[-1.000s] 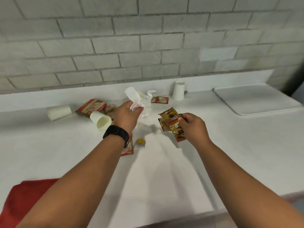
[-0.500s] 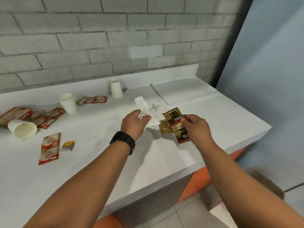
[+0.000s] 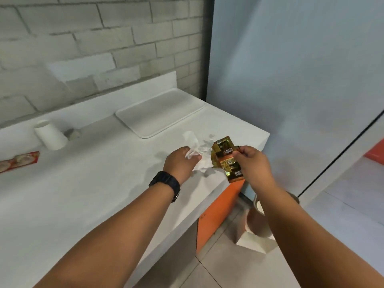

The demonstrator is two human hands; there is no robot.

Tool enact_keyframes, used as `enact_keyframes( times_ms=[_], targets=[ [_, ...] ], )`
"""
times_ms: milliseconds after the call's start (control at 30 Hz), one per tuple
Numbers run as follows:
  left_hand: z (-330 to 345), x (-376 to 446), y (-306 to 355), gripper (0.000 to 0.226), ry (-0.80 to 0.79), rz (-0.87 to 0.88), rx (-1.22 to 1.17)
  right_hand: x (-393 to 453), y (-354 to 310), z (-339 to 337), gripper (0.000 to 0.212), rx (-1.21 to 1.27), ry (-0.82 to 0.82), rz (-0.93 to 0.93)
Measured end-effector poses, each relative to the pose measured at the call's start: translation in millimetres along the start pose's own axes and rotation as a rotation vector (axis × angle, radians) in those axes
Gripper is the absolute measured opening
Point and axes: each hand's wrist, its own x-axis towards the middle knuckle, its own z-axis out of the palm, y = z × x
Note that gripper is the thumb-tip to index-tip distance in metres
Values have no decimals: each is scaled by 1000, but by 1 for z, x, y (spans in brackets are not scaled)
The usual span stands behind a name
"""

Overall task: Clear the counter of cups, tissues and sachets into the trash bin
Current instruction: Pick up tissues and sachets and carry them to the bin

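My left hand (image 3: 180, 163) grips a crumpled white tissue (image 3: 197, 151) above the right end of the white counter (image 3: 87, 196). Beside it, my right hand (image 3: 252, 163) holds a few gold and brown sachets (image 3: 227, 159) over the counter's right edge. A white paper cup (image 3: 51, 135) stands upside down near the back wall at left. A red sachet (image 3: 18, 162) lies at the far left edge. Below my right forearm, a round bin (image 3: 256, 222) stands on the floor, mostly hidden by the arm.
A white tray (image 3: 160, 113) lies at the counter's back right corner. The counter front is orange (image 3: 216, 215). A pale wall (image 3: 291, 80) rises to the right of the counter, and a tiled floor (image 3: 218, 267) lies below.
The view has swung right along the counter. Both hands, still holding the tissue and sachets, have moved to the counter's right end, and the floor bin has come into view.
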Motion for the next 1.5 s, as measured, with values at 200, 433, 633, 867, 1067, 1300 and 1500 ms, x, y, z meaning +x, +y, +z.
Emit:
enact_keyframes(
  times_ms=[200, 433, 633, 867, 1067, 1300, 1500],
  targets=[
    [48, 27, 38, 32, -147, 97, -22, 12, 24, -43, 18, 82, 147, 101],
    [129, 43, 82, 31, -292, 189, 81, 25, 85, -116, 12, 84, 315, 212],
    [213, 52, 99, 28, -378, 114, 163, 67, 172, -169, 8, -61, 293, 401],
    [308, 63, 88, 27, -434, -64, 280, 131, 280, -190, 24, -445, -28, 460],
    [371, 82, 66, 34, -440, -174, 304, 169, 347, -192, 32, -475, -346, 538],
    [427, 106, 58, 15, -538, -197, 333, 166, 381, -214, 27, -418, -215, 514],
    [479, 118, 44, 34, -699, -241, 363, 165, 400, -218, 23, -314, -201, 585]
  ],
)
